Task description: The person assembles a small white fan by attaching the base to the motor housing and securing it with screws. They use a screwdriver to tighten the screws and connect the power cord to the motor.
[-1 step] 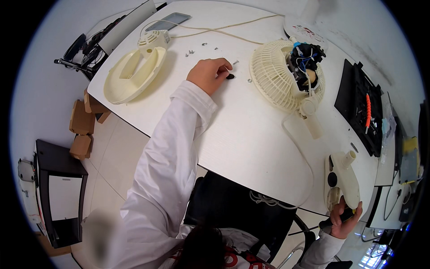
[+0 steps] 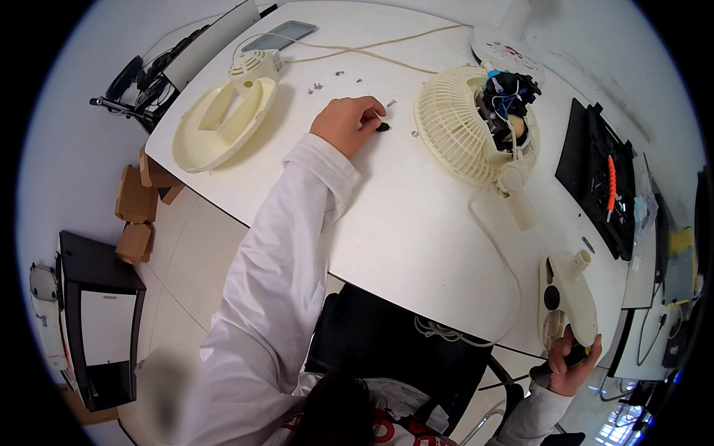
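Note:
My left hand (image 2: 347,125) is over the white table, its thumb and fingers closed on a small black piece (image 2: 382,127) at the tabletop. Close by lie a loose screw (image 2: 392,102) and several more small screws (image 2: 317,86). Down at the right table edge, my right hand (image 2: 571,372) is wrapped round a screwdriver (image 2: 539,369) with a dark handle, its thin shaft pointing left. These fingers are right beside the lower end of a cream plastic stand part (image 2: 576,293), which lies on the table; whether they touch it I cannot tell.
A cream fan cage (image 2: 450,123) with its exposed motor and wiring (image 2: 509,97) stands at the right. On the left is a cream round base cover (image 2: 216,137). A grey tray (image 2: 282,35) lies at the back. An open black toolbox (image 2: 606,182) and a trailing cord (image 2: 513,279) occupy the right.

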{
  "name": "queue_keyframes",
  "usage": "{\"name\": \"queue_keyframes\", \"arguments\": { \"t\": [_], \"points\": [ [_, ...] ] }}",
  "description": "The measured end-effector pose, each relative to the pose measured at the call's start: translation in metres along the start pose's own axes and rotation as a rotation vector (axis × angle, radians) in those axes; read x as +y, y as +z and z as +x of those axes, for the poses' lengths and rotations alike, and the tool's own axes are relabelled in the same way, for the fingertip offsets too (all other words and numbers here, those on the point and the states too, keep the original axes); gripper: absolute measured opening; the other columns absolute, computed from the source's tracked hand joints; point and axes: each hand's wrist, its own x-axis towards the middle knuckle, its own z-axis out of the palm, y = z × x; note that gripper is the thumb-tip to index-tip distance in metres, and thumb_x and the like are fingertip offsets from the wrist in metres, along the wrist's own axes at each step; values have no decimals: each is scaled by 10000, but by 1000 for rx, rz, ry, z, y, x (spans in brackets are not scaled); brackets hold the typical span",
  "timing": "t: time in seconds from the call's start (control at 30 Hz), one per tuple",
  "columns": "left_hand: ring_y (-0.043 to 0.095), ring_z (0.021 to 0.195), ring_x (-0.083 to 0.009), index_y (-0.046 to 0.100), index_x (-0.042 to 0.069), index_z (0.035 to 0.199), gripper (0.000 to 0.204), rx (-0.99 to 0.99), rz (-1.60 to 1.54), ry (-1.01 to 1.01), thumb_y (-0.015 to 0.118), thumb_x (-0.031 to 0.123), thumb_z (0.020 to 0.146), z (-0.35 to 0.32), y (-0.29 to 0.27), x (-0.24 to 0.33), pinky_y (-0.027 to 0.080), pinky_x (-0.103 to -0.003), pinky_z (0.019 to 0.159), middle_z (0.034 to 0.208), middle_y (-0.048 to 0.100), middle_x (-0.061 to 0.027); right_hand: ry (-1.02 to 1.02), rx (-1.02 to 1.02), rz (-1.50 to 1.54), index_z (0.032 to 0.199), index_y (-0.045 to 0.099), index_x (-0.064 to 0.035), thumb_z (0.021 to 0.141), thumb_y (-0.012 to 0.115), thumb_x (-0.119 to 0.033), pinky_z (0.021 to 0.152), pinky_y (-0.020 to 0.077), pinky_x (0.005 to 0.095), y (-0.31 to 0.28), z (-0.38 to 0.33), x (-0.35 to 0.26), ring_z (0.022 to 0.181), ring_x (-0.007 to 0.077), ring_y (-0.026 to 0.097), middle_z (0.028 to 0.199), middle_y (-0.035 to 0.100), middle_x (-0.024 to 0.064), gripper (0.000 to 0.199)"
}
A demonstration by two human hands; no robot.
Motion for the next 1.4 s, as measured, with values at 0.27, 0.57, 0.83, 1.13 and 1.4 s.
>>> {"name": "queue_keyframes", "arguments": {
  "t": [0.27, 0.57, 0.83, 1.13, 1.4],
  "points": [
    [627, 721, -187, 639, 37, 908, 130, 3, -31, 2, 599, 33, 784, -1, 1, -1, 484, -293, 685, 811, 669, -81, -15, 22, 26, 1053, 468, 11, 921, 329, -489, 268, 273, 221, 17, -3, 0, 331, 113, 358, 644, 475, 68, 536],
    [619, 731, -147, 632, 47, 853, 96, -21, -70, 28, 610, 24, 762, 0, 3, -9, 461, -291, 622, 775, 658, -41, 62, 0, 53, 1151, 456, 43, 870, 388, -497, 333, 289, 234, 30, 4, -3, 401, 114, 392, 838, 567, 142, 613],
    [609, 753, -161, 614, 44, 913, 131, -14, 2, 80, 599, 50, 783, 2, 7, 1, 445, -291, 603, 855, 644, -61, 39, -53, -75, 1203, 410, 81, 828, 466, -344, 321, 303, 202, 39, 3, -18, 377, 116, 403, 918, 586, 235, 569],
    [596, 751, -192, 616, 42, 915, 131, -14, 51, 127, 586, 71, 790, 0, 7, 4, 440, -305, 588, 879, 632, -80, 32, -6, -141, 1183, 413, 95, 814, 478, -269, 320, 308, 207, 39, -10, -22, 344, 120, 389, 777, 592, 213, 523],
    [567, 764, -220, 608, 32, 894, 116, -27, 49, 124, 575, 56, 785, 0, 7, 3, 436, -319, 647, 851, 613, -88, 14, 83, -90, 1112, 485, 43, 824, 472, -257, 369, 325, 216, 23, -14, -27, 369, 110, 371, 701, 576, 140, 416]
  ]
}}
